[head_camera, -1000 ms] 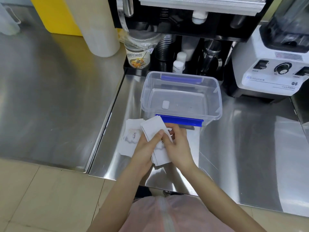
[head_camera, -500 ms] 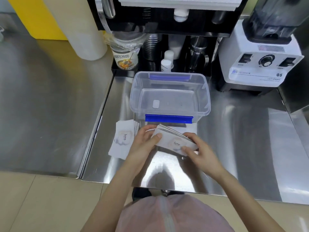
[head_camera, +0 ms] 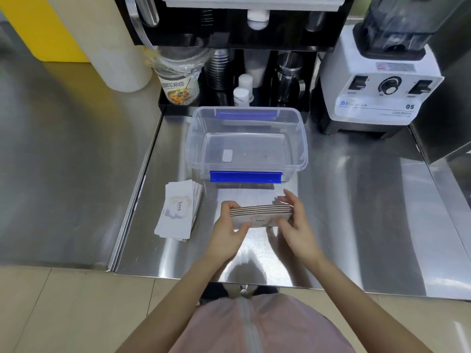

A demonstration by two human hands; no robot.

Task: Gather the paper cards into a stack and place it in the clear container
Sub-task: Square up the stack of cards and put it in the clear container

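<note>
Roughly halfway: left hand [head_camera: 225,231] and right hand [head_camera: 295,222] both pinch a squared card stack [head_camera: 260,214] above the worktop [head_camera: 356,212]; another card pile [head_camera: 178,210] lies beside it, the clear container [head_camera: 246,146] holds no cards.

A stainless-steel counter [head_camera: 356,225] is seen across the width of the view, its surface marked by broad reflections of overhead light. A raised seam [head_camera: 137,200] divides its left section from the lower middle section. At the far edge a black dispensing unit [head_camera: 229,26] is mounted, with stacked cups [head_camera: 219,70] and a metal jug [head_camera: 289,77] stored beneath it. A white blender base [head_camera: 379,98] is placed at the far right corner. A yellow panel [head_camera: 43,26] and a cream cylinder [head_camera: 107,42] are noted at the far left. Beige floor tiles [head_camera: 63,314] are visible below the near edge.
</note>
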